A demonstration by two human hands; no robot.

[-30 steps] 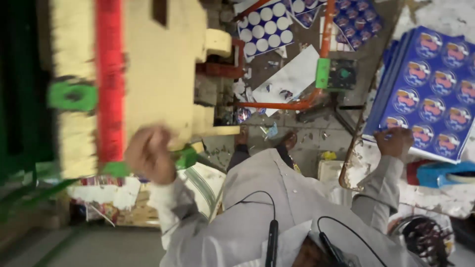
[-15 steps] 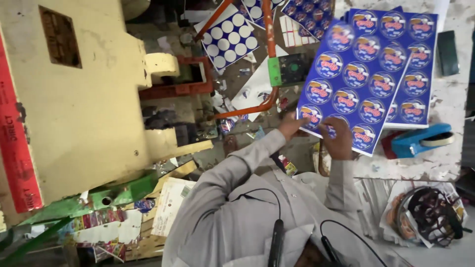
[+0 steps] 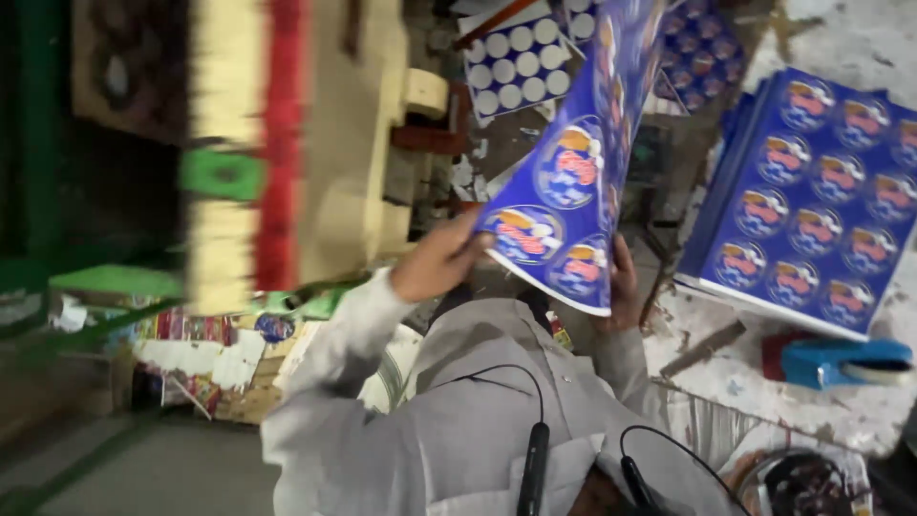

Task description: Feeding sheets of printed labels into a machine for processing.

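Sheet: blue printed sheet [image 3: 571, 182] with round label prints, held up in the air in front of the person, curling over, lower edge near the chest.
Left hand: left hand [image 3: 435, 260] pinches the sheet's lower left corner, fingers closed on the edge.
Right hand: right hand [image 3: 623, 285] is behind the sheet's lower right edge; mostly hidden, looks to hold it, grip width unclear.
Handling: thin, light, floppy card or paper; judged to bend and crease easily, likely glossy so a bit slippery. Best taken at two corners or opposite edges, both hands, to keep it flat.
Stack: stack of matching blue sheets [image 3: 812, 229] lies flat on the dirty work surface [image 3: 755, 373] to the right, well apart from the held sheet.
Machine: beige machine body [image 3: 315, 143] with red strip and green parts at left, blurred.
Punched sheet: sheet with white round holes [image 3: 516, 62] lies beyond the held sheet, top centre.
Other: blue tape dispenser-like tool [image 3: 841, 361] just below the stack; scraps [image 3: 191, 354] near the machine base.
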